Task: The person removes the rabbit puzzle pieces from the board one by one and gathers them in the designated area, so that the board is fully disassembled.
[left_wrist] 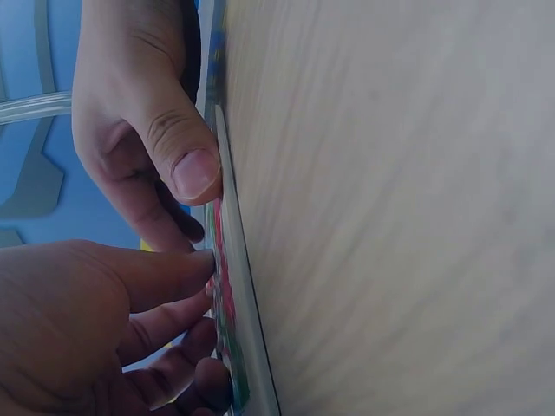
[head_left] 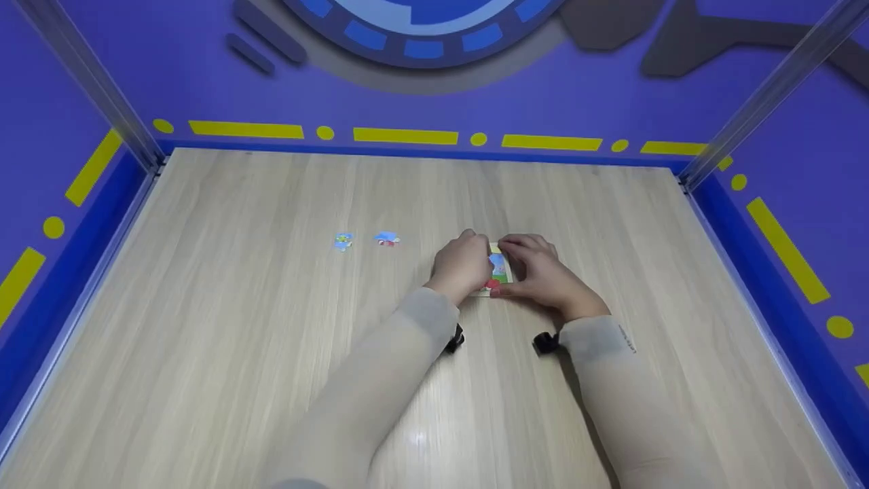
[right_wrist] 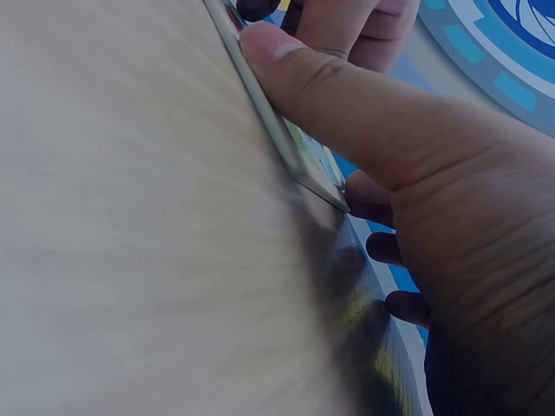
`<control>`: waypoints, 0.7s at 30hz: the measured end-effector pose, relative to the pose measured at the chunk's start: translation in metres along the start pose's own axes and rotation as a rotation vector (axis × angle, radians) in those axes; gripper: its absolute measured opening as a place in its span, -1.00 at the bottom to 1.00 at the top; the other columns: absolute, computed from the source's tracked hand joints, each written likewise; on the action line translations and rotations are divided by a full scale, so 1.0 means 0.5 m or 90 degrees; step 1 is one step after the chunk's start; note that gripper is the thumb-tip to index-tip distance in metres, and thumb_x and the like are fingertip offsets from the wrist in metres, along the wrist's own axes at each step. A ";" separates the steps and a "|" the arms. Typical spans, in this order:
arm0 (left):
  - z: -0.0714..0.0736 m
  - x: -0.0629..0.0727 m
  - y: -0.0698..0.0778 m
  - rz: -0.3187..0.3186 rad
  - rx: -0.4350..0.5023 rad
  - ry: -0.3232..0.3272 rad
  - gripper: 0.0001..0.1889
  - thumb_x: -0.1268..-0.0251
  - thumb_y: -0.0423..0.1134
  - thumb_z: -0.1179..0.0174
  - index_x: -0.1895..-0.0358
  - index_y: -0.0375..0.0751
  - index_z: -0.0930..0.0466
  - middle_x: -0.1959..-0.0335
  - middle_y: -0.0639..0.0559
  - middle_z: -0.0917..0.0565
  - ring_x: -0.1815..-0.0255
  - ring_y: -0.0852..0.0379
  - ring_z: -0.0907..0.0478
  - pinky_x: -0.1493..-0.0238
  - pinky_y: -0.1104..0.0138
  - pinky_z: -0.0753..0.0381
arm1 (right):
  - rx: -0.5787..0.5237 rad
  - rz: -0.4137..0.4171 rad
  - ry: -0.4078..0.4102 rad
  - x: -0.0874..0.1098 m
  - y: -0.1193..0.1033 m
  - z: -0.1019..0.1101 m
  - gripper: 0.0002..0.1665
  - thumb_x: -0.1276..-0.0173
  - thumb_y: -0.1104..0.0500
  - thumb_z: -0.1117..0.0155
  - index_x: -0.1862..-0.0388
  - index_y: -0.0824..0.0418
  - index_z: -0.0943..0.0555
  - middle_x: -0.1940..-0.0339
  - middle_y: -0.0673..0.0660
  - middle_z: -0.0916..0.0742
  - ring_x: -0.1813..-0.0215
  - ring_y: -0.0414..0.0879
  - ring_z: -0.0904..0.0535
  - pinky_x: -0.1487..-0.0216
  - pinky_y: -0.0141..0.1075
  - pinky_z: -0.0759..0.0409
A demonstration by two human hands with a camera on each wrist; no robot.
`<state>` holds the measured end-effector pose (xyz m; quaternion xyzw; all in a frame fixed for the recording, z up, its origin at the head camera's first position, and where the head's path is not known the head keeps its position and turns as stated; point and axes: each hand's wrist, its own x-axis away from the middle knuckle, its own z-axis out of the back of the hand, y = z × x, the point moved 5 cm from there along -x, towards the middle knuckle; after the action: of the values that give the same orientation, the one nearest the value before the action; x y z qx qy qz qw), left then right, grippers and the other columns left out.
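Observation:
A small jigsaw puzzle in a pale, thin frame lies on the table between both hands, its blue, green and red picture partly covered. My right hand holds the frame from the right, thumb at the near edge and fingers at the far side. From the left, my left hand bends over the picture. In the left wrist view its thumb and curled fingers meet the colourful surface, pinching at a puzzle piece there. The right thumb lies along the frame's edge in the right wrist view.
Two loose puzzle pieces lie left of the hands: one blue with yellow-green, the other blue with red. Purple-blue panels with yellow marks wall in the wooden table. Both wrists carry small black cameras.

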<state>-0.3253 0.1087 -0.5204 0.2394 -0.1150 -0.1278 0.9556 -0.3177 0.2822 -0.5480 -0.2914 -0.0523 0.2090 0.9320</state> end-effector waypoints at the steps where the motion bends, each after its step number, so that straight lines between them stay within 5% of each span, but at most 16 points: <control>1: 0.001 0.000 0.001 0.001 -0.003 0.001 -0.78 -0.66 -0.22 -0.29 -0.20 -0.11 -0.78 -0.18 -0.05 -0.69 -0.10 -0.03 -0.75 -0.15 0.06 -0.82 | 0.000 0.001 0.001 -0.001 -0.001 0.000 0.23 -0.22 -0.25 -0.81 -0.71 0.28 -0.50 -0.71 0.23 -0.55 -0.78 0.24 -0.30 -0.82 0.27 -0.09; 21: -0.002 -0.004 0.000 0.012 -0.019 0.019 -0.81 -0.81 -0.22 -0.15 -0.19 -0.11 -0.74 -0.14 -0.04 -0.71 -0.11 -0.02 -0.76 -0.19 0.05 -0.83 | 0.006 -0.007 0.002 0.001 -0.002 0.000 0.22 -0.21 -0.25 -0.81 -0.70 0.27 -0.51 -0.72 0.24 -0.54 -0.79 0.25 -0.30 -0.83 0.25 -0.09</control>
<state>-0.3267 0.1097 -0.5217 0.2259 -0.1010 -0.1169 0.9618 -0.3170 0.2815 -0.5476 -0.2875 -0.0514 0.2034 0.9345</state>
